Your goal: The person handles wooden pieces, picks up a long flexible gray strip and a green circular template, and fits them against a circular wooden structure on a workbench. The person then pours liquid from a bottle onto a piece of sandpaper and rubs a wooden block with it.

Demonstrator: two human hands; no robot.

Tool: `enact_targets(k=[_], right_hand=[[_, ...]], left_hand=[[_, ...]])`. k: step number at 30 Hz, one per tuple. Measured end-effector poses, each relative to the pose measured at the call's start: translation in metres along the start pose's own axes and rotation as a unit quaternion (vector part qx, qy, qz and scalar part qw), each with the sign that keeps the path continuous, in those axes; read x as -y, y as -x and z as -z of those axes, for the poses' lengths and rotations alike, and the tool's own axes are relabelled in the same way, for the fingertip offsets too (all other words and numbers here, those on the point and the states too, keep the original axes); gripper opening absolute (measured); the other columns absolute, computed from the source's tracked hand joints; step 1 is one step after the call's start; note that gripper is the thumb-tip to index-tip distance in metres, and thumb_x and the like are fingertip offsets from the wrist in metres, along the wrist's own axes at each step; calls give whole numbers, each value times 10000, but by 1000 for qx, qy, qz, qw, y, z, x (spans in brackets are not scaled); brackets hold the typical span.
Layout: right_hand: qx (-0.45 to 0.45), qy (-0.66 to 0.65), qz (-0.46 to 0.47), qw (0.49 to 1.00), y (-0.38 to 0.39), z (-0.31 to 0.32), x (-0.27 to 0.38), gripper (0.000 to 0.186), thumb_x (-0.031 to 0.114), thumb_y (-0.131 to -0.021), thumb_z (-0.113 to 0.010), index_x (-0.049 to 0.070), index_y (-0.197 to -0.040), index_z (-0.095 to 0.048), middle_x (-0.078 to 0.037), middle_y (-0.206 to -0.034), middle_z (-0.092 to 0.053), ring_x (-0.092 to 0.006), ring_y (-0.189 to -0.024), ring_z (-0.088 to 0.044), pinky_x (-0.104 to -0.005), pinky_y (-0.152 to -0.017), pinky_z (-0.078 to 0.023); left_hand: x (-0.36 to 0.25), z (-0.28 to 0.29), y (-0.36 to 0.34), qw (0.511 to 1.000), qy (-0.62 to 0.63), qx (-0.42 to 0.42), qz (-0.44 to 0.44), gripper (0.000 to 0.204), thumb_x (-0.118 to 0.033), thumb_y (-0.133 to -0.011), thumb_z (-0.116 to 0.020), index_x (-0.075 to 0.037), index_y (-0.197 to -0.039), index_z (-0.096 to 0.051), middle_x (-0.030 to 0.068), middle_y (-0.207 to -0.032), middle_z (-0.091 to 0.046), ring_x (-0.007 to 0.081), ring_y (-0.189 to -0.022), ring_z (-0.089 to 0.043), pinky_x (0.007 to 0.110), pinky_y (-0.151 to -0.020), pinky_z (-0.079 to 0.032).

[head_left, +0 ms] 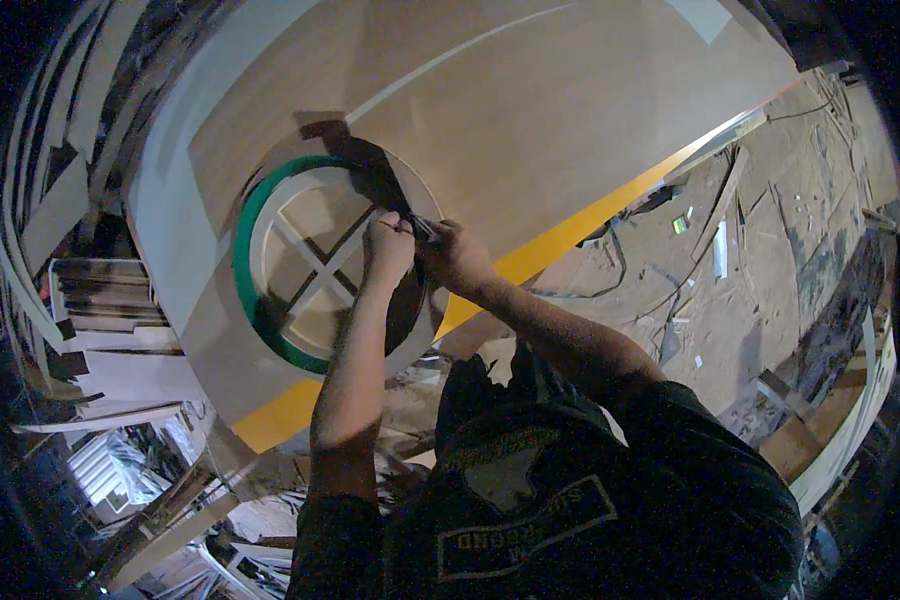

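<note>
A round frame (247, 240) with a green outer band and a pale inner ring lies on a large brown wooden board. Crossed pale slats (332, 268) span its inside. Over the ring's right side, my left hand (388, 248) is closed, its fingers pinched together on something too small to make out. Close beside it, my right hand (457, 258) is wrapped around a small metal hand tool (426, 229), whose kind I cannot tell. The tool's tip points toward my left fingers. Both hands partly hide the ring's right rim.
The board (530, 130) has a yellow strip (580, 228) along its near edge. Wood scraps and litter lie on the dusty floor (770, 250) to the right. Curved wooden strips (30, 190) lean at the far left, with stacked boards (120, 365) below them.
</note>
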State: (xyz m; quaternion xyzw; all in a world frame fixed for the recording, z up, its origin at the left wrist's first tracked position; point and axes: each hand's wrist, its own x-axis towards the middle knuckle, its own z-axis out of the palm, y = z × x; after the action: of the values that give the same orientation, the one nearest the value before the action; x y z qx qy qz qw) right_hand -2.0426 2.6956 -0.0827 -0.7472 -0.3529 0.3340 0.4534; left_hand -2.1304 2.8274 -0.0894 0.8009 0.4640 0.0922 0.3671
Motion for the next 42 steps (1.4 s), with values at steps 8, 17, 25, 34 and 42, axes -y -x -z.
enact_targets(k=[8,17,25,34,42], right_hand=[[40,15,19,999,-1,-7,-8,371,277,-927,-658,148,-1274,-634,-215,-990,-679,-384,-798,-679,-480,-706,-545],[139,-125,-121,975,-10,6,12,432,253,-910,-758,70,-1291,-670,-56,-930,-754,-106,-810,-672,-325,-728,-566],[108,-293,-62,948,-19,-11,-21,410,198,-866,-791,42,-1232,-692,-56,-892,-751,-103,-728,-655,-329,-664,-572],[124,-247,-113,955,-9,7,11,472,188,-902,-766,1,-1314,-631,-62,-976,-745,-106,-762,-667,-298,-682,-572],[123,-197,-95,968,-11,5,7,503,178,-929,-744,-32,-1360,-595,-66,-937,-748,-112,-731,-684,-286,-663,-572]], left_hand=[[6,15,-3,994,-28,100,36,193,-153,-937,-625,35,-894,-623,166,-817,-665,332,-798,-653,424,-731,-507],[22,13,19,947,208,81,233,389,-327,-1013,-552,12,-1201,-585,145,-1037,-666,246,-919,-643,406,-740,-525],[-12,21,54,905,369,52,203,365,-346,-926,-683,-8,-1062,-704,98,-1001,-704,208,-918,-652,372,-780,-515],[6,3,120,1000,-6,-12,-20,223,-218,-827,-736,-2,-875,-710,224,-820,-704,410,-807,-688,462,-721,-515],[16,-22,120,998,-31,-51,15,156,-128,-860,-646,-2,-926,-709,287,-918,-678,479,-899,-645,519,-792,-510]])
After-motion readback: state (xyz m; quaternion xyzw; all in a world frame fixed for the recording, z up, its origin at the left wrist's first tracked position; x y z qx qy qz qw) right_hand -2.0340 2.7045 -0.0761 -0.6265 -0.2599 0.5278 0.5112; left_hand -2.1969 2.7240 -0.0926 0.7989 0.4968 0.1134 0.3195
